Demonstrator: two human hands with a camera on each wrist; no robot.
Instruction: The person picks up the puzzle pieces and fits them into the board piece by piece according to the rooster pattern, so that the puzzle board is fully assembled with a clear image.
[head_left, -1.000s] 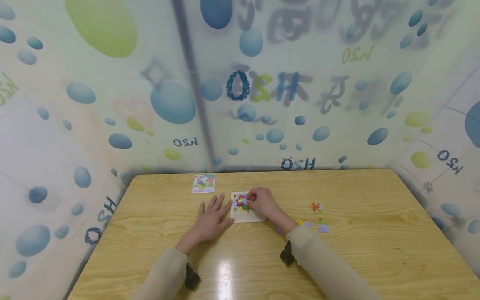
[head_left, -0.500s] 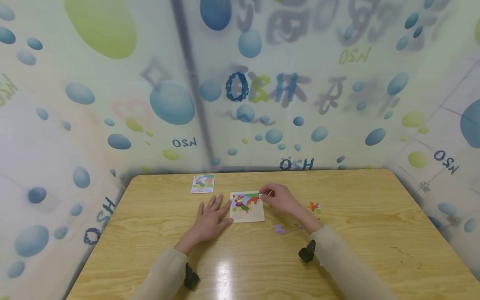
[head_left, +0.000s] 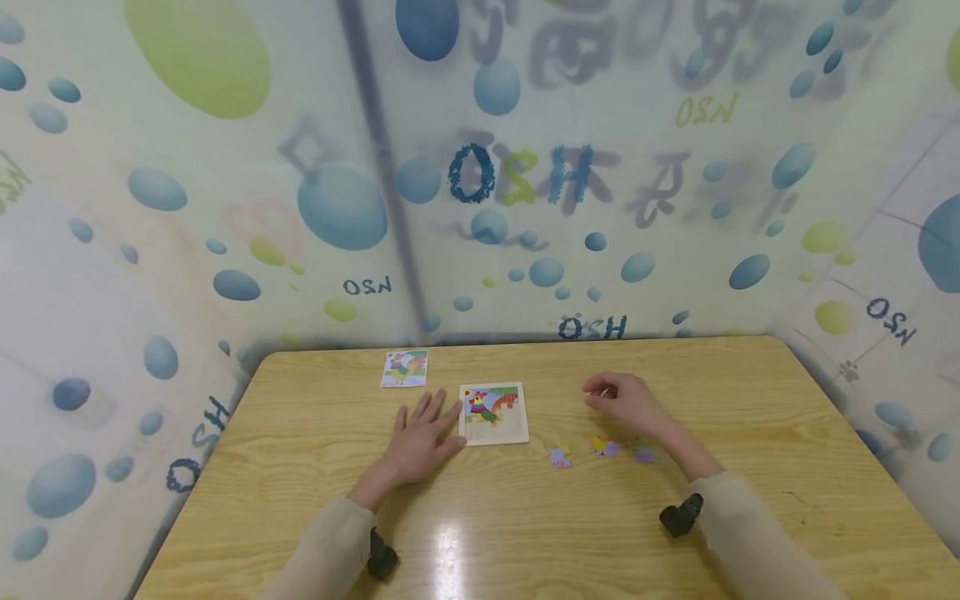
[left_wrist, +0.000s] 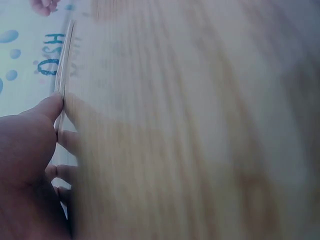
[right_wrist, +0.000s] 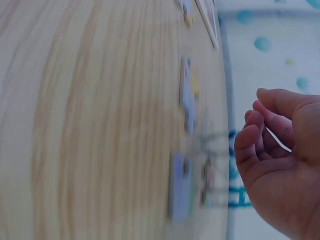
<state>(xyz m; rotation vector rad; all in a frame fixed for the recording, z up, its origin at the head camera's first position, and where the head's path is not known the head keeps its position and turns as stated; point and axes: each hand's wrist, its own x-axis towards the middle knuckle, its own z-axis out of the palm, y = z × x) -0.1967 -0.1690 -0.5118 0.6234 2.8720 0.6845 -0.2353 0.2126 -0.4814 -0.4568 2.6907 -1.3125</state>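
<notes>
My left hand [head_left: 422, 442] lies spread on the table, its thumb and index fingertip at the left edge of a square jigsaw tray [head_left: 495, 438]. Pieces fitted in the tray's upper part show a colourful rooster; its lower part is bare. In the left wrist view, the thumb of the left hand [left_wrist: 27, 155] rests at the tray's thin edge. My right hand [head_left: 628, 404] is right of the tray above the table, fingers loosely bent with nothing between them. Nearby lie a purple jigsaw piece [head_left: 560, 457], a yellow and purple piece [head_left: 603, 447] and a purple and green piece [head_left: 643, 454].
A printed picture card [head_left: 405, 368] of the same rooster lies at the back left of the wooden table [head_left: 300, 458]. Past the purple and green piece, the right wrist view shows another small piece [right_wrist: 206, 182]. A patterned wall [head_left: 525, 275] stands behind the table.
My right hand has drawn away from the tray to the right, leaving an orange and green patch at the picture's upper right. The left hand has stayed in place.
</notes>
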